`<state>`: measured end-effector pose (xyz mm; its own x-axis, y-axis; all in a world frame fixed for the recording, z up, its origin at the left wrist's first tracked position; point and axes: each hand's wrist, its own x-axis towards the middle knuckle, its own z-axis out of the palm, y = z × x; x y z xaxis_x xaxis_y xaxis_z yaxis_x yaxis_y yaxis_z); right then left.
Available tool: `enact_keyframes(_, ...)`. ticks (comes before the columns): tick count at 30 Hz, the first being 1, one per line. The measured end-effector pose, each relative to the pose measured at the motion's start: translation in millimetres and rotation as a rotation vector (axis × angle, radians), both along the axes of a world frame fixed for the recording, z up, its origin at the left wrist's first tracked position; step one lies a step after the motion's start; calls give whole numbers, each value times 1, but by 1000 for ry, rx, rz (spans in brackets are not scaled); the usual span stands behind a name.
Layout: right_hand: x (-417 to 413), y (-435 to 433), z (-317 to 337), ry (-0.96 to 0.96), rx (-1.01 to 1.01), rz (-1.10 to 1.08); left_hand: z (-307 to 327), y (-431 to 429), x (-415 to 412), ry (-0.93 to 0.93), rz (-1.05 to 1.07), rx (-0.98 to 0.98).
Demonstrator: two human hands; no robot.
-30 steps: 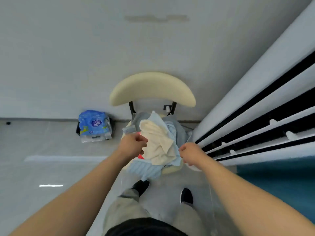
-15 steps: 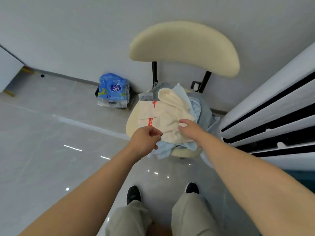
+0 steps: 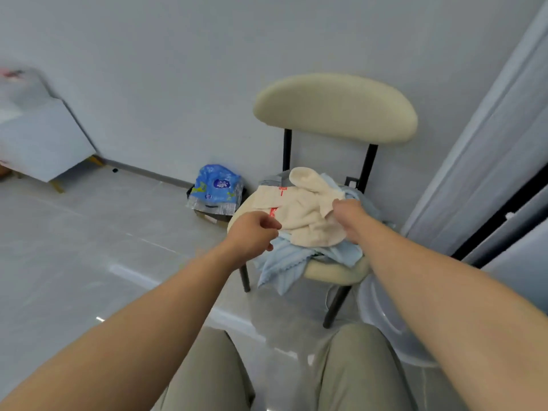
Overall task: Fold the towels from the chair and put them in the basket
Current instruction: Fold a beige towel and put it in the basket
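Gripping crumpled, red-lettered cream towel (image 3: 305, 216) on chair (image 3: 335, 108): left hand (image 3: 252, 236); right hand (image 3: 350, 212).

Towels (image 3: 308, 221) heaped on the chair (image 3: 335, 108) under left grip (image 3: 252, 235) and right grip (image 3: 350, 215); packet (image 3: 215, 188) on the floor (image 3: 89, 247) left of them.

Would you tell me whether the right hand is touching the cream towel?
Touching. The head view shows the right hand with its fingers curled round a raised fold of the cream towel, with no gap between them.
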<state>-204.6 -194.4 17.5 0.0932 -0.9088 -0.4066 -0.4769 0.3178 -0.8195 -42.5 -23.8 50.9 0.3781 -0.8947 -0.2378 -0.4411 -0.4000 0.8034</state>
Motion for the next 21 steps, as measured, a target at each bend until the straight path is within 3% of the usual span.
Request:
enact_keyframes(10,40,39,159,-613,-226,119,55,2,-5,-160,-30,-108)
enact_keyframes(13,55,50,206,-778,-259,159,67,-11,-5,-185,46,-181)
enact_keyframes(17,68,63,248,-913,-273,209,79,-23,0,-89,214,-252)
enact_keyframes(21,74,63,266,-917,-320,240,94,-28,22,-47,387,-318)
